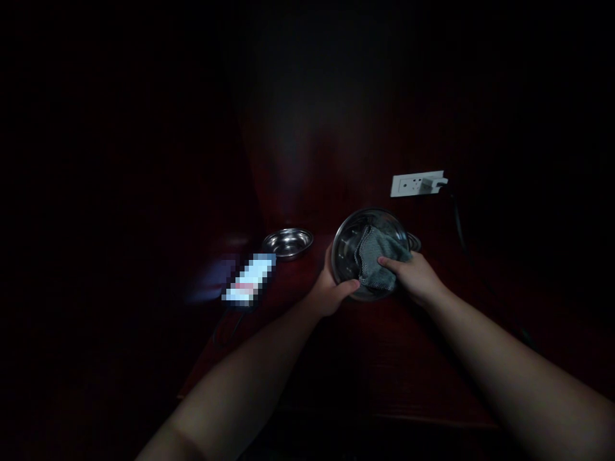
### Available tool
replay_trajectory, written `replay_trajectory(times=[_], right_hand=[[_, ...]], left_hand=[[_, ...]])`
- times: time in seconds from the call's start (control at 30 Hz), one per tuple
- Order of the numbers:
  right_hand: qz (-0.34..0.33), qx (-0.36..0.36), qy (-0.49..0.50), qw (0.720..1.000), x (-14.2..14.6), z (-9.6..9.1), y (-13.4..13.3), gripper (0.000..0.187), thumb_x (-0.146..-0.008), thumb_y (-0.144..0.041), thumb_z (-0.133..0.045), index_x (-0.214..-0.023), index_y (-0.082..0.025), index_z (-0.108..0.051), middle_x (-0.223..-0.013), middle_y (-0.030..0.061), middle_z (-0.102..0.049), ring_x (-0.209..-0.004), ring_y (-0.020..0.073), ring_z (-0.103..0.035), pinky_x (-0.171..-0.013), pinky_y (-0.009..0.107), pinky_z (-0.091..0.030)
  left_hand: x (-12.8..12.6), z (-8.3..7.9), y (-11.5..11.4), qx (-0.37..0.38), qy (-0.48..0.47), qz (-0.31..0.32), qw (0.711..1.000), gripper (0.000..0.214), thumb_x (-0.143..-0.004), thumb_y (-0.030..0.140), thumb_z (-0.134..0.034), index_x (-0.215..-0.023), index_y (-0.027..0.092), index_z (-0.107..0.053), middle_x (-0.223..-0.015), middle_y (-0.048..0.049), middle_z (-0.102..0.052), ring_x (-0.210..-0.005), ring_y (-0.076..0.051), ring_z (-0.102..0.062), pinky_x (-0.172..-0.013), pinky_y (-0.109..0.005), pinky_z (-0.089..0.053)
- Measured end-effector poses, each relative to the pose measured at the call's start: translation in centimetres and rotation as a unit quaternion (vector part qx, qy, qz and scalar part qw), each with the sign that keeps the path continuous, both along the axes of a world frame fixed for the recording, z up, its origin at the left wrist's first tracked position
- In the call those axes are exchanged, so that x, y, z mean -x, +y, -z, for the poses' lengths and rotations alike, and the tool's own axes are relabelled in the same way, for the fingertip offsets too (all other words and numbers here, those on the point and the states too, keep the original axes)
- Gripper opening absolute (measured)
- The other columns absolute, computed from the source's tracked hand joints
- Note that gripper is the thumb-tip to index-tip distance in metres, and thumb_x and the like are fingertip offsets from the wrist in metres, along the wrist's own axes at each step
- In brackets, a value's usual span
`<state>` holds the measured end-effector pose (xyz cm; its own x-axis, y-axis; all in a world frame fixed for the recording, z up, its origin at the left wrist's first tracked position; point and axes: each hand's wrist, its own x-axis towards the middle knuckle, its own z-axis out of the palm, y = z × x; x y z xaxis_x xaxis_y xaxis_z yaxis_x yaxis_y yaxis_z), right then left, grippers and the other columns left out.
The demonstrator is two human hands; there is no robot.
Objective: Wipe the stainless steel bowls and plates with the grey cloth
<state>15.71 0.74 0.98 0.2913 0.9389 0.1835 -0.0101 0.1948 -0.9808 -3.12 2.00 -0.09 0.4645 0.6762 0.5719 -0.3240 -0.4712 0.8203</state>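
Observation:
A shiny metal bowl (344,251) is tilted up over the table with its hollow side facing me. My left hand (331,289) grips its left rim, the thumb over the edge and the fingers behind. Pressed against the right side of the bowl is a grey-green cloth (378,256). My right hand (417,275) is closed on this cloth, with the thumb on top; its other fingers are hidden behind cloth and bowl.
On the dark red table (375,371), a second shallow metal bowl (288,242) stands at the back left. A lit phone (250,280) with a cable lies nearer me. The back wall carries a white socket panel (408,184) with a plug (434,184) and hanging cord.

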Motion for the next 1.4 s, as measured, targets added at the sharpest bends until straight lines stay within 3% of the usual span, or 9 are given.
replay_trajectory(times=[0.53, 1.03, 1.4], right_hand=[[0.016, 0.004, -0.025, 1.000, -0.5, 0.4, 0.4, 0.033, -0.058, -0.028, -0.071, -0.088, -0.017, -0.064, -0.087, 0.0053, -0.069, -0.078, 0.0218, -0.065, -0.076, 0.037, -0.051], [0.029, 0.027, -0.005, 0.999, -0.1, -0.4, -0.1, 0.039, -0.054, -0.025, -0.072, -0.092, -0.015, -0.063, -0.091, 0.0080, -0.068, -0.080, 0.0223, -0.065, -0.075, 0.037, -0.051], [0.046, 0.023, -0.053, 0.997, -0.1, -0.7, -0.4, 0.032, -0.058, -0.025, -0.069, -0.088, -0.015, -0.065, -0.085, 0.0065, -0.069, -0.077, 0.0209, -0.065, -0.074, 0.035, -0.051]], left_hand=[[0.0, 0.2, 0.1, 0.029, -0.004, -0.004, 1.000, 0.079, -0.065, 0.024, -0.066, -0.132, 0.019, -0.024, -0.132, -0.0121, -0.041, -0.122, -0.029, -0.037, -0.102, -0.047, -0.028], [-0.3, 0.3, 0.5, 0.014, -0.003, -0.025, 1.000, 0.074, -0.065, 0.024, -0.064, -0.130, 0.020, -0.028, -0.130, -0.0109, -0.042, -0.120, -0.028, -0.039, -0.100, -0.046, -0.029], [-0.2, 0.1, 0.2, 0.037, 0.006, -0.038, 0.999, 0.073, -0.065, 0.023, -0.063, -0.130, 0.020, -0.029, -0.130, -0.0099, -0.043, -0.120, -0.027, -0.039, -0.101, -0.046, -0.029]])
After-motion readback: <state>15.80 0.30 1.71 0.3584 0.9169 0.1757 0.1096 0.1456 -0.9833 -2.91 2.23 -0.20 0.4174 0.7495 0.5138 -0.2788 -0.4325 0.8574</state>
